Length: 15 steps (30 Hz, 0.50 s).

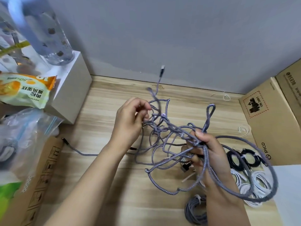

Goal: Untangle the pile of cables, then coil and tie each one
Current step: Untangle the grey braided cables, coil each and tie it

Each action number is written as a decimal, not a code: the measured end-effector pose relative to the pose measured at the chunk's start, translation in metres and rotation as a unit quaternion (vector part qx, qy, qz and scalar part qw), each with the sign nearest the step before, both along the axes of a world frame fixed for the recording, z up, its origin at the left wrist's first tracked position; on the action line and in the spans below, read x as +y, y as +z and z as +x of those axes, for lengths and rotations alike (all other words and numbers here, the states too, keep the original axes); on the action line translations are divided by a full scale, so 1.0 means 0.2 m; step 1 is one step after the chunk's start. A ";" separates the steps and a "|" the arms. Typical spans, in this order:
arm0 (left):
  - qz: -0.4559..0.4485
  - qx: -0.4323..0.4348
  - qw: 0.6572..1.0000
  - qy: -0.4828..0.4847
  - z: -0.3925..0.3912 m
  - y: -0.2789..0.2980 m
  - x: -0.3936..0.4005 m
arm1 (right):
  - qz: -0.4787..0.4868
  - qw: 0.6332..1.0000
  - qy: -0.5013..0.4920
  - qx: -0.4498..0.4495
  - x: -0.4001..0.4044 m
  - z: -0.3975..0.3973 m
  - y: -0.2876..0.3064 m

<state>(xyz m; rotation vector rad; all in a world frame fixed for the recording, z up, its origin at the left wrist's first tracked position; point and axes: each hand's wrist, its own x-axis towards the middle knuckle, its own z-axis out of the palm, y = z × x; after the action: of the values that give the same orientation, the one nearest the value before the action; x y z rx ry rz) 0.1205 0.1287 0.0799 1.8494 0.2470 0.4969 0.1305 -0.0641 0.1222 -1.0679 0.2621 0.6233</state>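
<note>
**Grey braided tangle held above the wooden table**

At the left edge of the frame a clear zip bag (pixel 24 137) is seen, its contents blurred and not identifiable; above it a snack packet (pixel 24 88) rests against a white box (pixel 71 88), on which a clear bottle (pixel 48 35) stands. Cardboard boxes (pixel 267 121) are stacked at the right edge.

The tangle of cables (pixel 169 137) — grey-purple, braided, knotted into many loops — is held in mid-frame above the table (pixel 104 111). One plug end (pixel 162 69) is flung up toward the wall; another strand trails to the left across the table. A loop is pinched by the curled fingers of the left hand (pixel 130 121), while several strands are clamped in the right hand (pixel 206 150), thumb pressed on top. At lower right, coiled black cables (pixel 244 158), white cables (pixel 257 181) and a tied grey coil (pixel 195 209) lie on the table.
</note>
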 end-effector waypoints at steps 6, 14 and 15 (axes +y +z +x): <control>0.245 -0.021 0.966 0.083 -0.03 -0.11 0.11 | 0.040 0.999 0.016 -0.032 -0.05 0.01 -0.01; -0.089 0.310 0.937 0.138 0.04 -0.15 0.17 | -0.017 1.000 -0.009 -0.005 -0.01 0.00 0.02; -0.248 0.334 0.904 0.100 0.05 -0.13 0.16 | -0.019 1.000 -0.007 -0.004 -0.01 0.00 0.01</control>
<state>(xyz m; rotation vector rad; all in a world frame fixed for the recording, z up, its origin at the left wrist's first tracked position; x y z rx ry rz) 0.1301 0.1613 0.0543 1.4308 0.9439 -0.0931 0.1305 -0.0670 0.1248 -1.1042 0.2756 0.6040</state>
